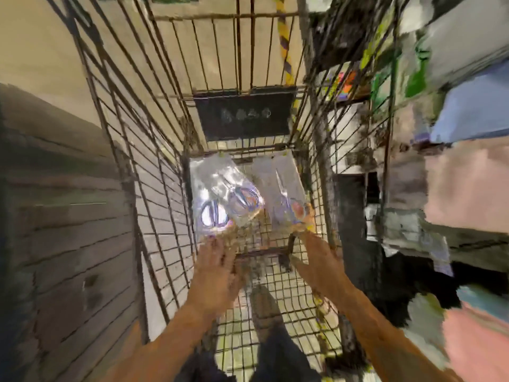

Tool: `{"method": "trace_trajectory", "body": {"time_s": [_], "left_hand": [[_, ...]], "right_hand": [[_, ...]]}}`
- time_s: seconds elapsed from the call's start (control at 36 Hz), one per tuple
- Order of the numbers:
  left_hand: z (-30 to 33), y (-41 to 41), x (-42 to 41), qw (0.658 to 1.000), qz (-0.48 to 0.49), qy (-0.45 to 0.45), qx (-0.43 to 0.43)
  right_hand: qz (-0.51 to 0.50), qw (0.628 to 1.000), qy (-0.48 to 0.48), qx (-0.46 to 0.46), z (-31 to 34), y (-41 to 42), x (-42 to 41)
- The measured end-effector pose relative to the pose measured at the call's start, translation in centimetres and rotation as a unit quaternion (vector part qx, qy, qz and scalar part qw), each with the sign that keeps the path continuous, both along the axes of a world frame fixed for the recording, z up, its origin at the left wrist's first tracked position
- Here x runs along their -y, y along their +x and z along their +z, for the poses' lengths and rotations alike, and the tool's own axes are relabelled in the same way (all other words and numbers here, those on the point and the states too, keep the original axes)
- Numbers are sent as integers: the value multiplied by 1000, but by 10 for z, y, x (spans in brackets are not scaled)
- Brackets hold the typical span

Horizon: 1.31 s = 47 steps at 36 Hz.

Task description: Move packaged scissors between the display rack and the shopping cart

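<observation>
Both my arms reach down into a wire shopping cart [154,205]. On the left of the cart floor lies a clear plastic pack of scissors [223,197] with dark handle loops. My left hand [217,266] is at this pack's near edge, its fingers blurred against the plastic. A second clear pack of scissors [286,194] sits to the right, and my right hand [314,244] holds its near end, thumb on top of the plastic. The whole frame is motion-blurred, so the left hand's grip is unclear.
A black plate [243,114] hangs on the cart's far wall. Shelves with colourful packaged goods [413,78] stand close on the right. A tiled floor [55,188] lies to the left of the cart.
</observation>
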State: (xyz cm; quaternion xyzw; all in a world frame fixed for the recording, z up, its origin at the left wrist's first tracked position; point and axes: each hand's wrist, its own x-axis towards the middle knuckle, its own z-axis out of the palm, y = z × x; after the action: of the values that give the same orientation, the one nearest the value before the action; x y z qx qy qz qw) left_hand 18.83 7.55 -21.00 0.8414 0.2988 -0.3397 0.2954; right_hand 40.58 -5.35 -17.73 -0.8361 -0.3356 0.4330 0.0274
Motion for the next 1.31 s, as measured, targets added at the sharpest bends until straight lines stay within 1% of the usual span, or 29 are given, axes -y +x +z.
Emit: {"method": "trace_trajectory", "body": {"time_s": [0.06, 0.11, 0.17, 0.19, 0.22, 0.28, 0.39, 0.44, 0.5, 0.64, 0.75, 0.86, 0.89, 0.94, 1.03, 1.08, 1.17, 1.25, 1.31], "left_hand": [[-30, 0, 1, 1000, -10, -21, -3], [-51, 2, 3, 1000, -8, -14, -8], [-67, 7, -2, 1000, 6, 1, 9], [-73, 10, -4, 999, 24, 2, 22], [-74, 15, -9, 999, 39, -2, 20], [-78, 24, -14, 998, 58, -9, 19], [-87, 38, -23, 995, 88, -15, 40], [-91, 42, -26, 995, 87, -9, 50], [-93, 43, -27, 994, 89, -7, 58], [-96, 42, -30, 995, 75, 1, 70], [-92, 40, -29, 996, 76, 0, 54], [-95, 35, -26, 993, 75, 16, 86], [-95, 34, -26, 993, 77, 20, 90], [-96, 34, -28, 993, 89, 13, 79], [-101, 32, -28, 993, 96, 1, 70], [-101, 34, -28, 991, 109, -5, 76], [-97, 40, -31, 983, 154, -68, 77], [-94, 47, -32, 955, 232, -158, 90], [-92, 51, -32, 917, 323, -211, 106]], "right_hand": [[13, 1000, -4, 3, -27, 2, 2], [41, 999, 8, 11, -55, 6, 3], [48, 999, 5, -1, -76, 8, -2], [30, 1000, -1, -5, -89, 11, -3], [-6, 1000, 17, -17, -104, 14, -1], [-49, 995, 81, -32, -132, 24, -3], [-104, 981, 159, 27, -160, 40, -32], [-128, 971, 195, 55, -172, 44, -40], [-141, 968, 193, 77, -184, 46, -43], [-168, 965, 189, 73, -205, 44, -42], [-222, 948, 189, 129, -201, 34, -49], [-279, 931, 190, 141, -194, 28, -54], [-291, 928, 192, 131, -194, 28, -53], [-313, 927, 191, 82, -191, 28, -53], [-313, 936, 162, 18, -185, 26, -47], [-313, 936, 159, -5, -180, 24, -40], [-350, 922, 156, -54, -170, 24, -35], [-381, 907, 138, -112, -156, 18, -23], [-378, 906, 136, -136, -145, 12, -11]]}}
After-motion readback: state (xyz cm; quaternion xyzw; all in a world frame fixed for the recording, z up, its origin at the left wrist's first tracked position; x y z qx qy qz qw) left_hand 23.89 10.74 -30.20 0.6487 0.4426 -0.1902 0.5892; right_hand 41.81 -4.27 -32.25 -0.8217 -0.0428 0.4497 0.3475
